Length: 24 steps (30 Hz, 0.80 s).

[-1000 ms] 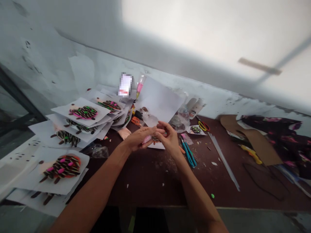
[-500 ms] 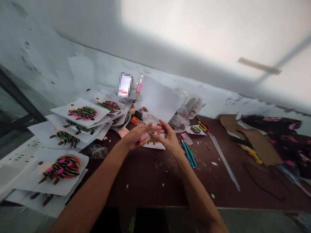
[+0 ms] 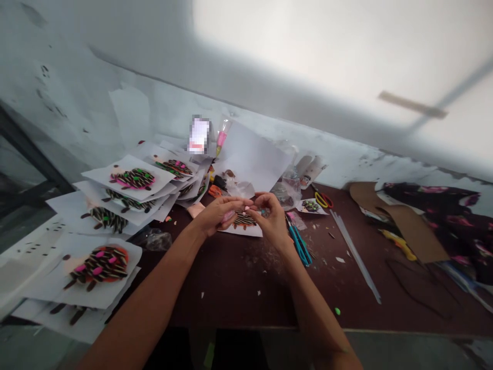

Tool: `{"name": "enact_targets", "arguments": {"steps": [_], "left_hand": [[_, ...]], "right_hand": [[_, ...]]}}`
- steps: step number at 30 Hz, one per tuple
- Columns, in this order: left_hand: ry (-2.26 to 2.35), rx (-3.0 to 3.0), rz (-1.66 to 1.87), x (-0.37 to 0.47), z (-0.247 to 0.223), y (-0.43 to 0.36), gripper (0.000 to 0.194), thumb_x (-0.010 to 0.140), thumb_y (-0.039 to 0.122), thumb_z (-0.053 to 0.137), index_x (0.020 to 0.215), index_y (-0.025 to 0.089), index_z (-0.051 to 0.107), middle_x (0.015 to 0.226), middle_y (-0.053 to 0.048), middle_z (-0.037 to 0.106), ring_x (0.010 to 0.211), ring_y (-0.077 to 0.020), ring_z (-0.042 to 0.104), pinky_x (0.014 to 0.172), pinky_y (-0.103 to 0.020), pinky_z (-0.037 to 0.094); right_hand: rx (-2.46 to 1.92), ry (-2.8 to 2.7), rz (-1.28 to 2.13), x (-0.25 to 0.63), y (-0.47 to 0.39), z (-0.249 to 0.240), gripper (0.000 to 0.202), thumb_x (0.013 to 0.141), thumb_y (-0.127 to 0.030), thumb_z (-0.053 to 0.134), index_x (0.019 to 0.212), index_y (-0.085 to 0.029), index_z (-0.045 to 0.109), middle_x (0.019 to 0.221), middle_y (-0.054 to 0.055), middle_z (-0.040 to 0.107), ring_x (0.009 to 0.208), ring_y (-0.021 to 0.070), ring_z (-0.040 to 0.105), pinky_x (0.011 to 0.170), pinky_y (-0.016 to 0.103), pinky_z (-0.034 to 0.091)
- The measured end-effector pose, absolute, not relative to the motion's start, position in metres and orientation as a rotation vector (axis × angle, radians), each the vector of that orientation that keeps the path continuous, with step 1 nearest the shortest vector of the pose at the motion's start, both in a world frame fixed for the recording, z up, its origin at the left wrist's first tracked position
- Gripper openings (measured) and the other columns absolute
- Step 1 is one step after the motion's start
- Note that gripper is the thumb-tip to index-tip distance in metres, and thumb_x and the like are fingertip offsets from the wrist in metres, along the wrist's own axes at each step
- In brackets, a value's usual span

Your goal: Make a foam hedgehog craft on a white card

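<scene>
My left hand (image 3: 215, 216) is closed around a soft-looking pink lump of modelling clay (image 3: 228, 216), while its fingertips meet those of the other hand. Thumb and fingers of my right hand (image 3: 272, 220) pinch a small pale pink bit of clay (image 3: 247, 207) between the two hands. Directly beneath lies a white card with a hedgehog picture (image 3: 243, 220) of dark, striped spines with an orange edge and brown feet. My fingers hide part of that card.
Stacked hedgehog cards (image 3: 133, 180) fill the left side. Teal-handled scissors (image 3: 298, 241), yellow-and-red scissors (image 3: 323, 199) and clear plastic sticks (image 3: 356, 257) lie to the right. A yellow glue gun (image 3: 398, 244) rests near brown cardboard (image 3: 418, 231). A phone (image 3: 199, 134) stands behind.
My right fingers have closed from a spread pose into a pinch with a small pink bit. Both hands stay over the card, and the left still keeps the pink lump.
</scene>
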<state>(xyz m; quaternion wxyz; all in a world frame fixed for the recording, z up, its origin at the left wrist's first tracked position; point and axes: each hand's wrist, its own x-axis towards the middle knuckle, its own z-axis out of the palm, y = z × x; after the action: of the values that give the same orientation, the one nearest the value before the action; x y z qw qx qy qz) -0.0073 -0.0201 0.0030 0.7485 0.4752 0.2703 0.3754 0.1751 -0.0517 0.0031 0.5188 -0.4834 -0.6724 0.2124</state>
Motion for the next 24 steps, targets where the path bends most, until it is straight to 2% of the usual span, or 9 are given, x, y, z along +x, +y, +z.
{"name": "enact_targets", "arguments": {"steps": [4,7,14,20,24], "left_hand": [[0.571,1.005,0.821,-0.007,-0.001,-0.019,0.036,0.073,0.036,0.081,0.101,0.015,0.072,0.038,0.013,0.036,0.031,-0.0045,0.023,0.032,-0.019,0.013],[0.556,1.022,0.802,-0.008,-0.006,-0.016,0.042,0.072,0.039,0.084,0.103,0.016,0.070,0.038,0.013,0.037,0.031,-0.0038,0.023,0.032,-0.018,0.014],[0.638,1.099,0.802,-0.007,-0.011,-0.012,0.041,0.066,0.049,0.088,0.079,0.015,0.069,0.039,0.011,0.038,0.032,-0.0031,0.027,0.033,-0.019,0.014],[0.646,1.118,0.805,-0.006,-0.011,-0.013,0.049,0.063,0.057,0.087,0.074,0.014,0.069,0.037,0.011,0.036,0.032,-0.0031,0.026,0.033,-0.019,0.014],[0.630,1.132,0.798,-0.005,-0.013,-0.013,0.047,0.066,0.057,0.086,0.077,0.013,0.072,0.038,0.010,0.036,0.032,-0.0031,0.025,0.034,-0.020,0.013]], "right_hand": [[-1.118,-1.752,0.401,0.172,-0.056,0.007,0.010,0.087,-0.033,0.074,0.082,-0.024,0.071,0.113,0.008,0.064,0.110,0.0233,0.063,0.094,0.040,0.054],[-1.087,-1.782,0.397,0.171,-0.057,0.006,0.008,0.090,-0.031,0.071,0.086,-0.026,0.075,0.117,0.007,0.063,0.105,0.0220,0.065,0.092,0.040,0.055],[-1.054,-1.789,0.358,0.173,-0.057,0.004,0.007,0.091,-0.028,0.072,0.093,-0.028,0.079,0.112,0.006,0.066,0.099,0.0197,0.066,0.087,0.037,0.057],[-1.000,-1.814,0.301,0.172,-0.058,0.005,0.009,0.090,-0.022,0.073,0.095,-0.028,0.079,0.101,0.004,0.069,0.094,0.0182,0.067,0.084,0.033,0.056],[-1.009,-1.827,0.228,0.169,-0.060,0.006,0.011,0.092,-0.020,0.069,0.092,-0.026,0.077,0.094,0.004,0.071,0.088,0.0179,0.068,0.079,0.033,0.056]]}}
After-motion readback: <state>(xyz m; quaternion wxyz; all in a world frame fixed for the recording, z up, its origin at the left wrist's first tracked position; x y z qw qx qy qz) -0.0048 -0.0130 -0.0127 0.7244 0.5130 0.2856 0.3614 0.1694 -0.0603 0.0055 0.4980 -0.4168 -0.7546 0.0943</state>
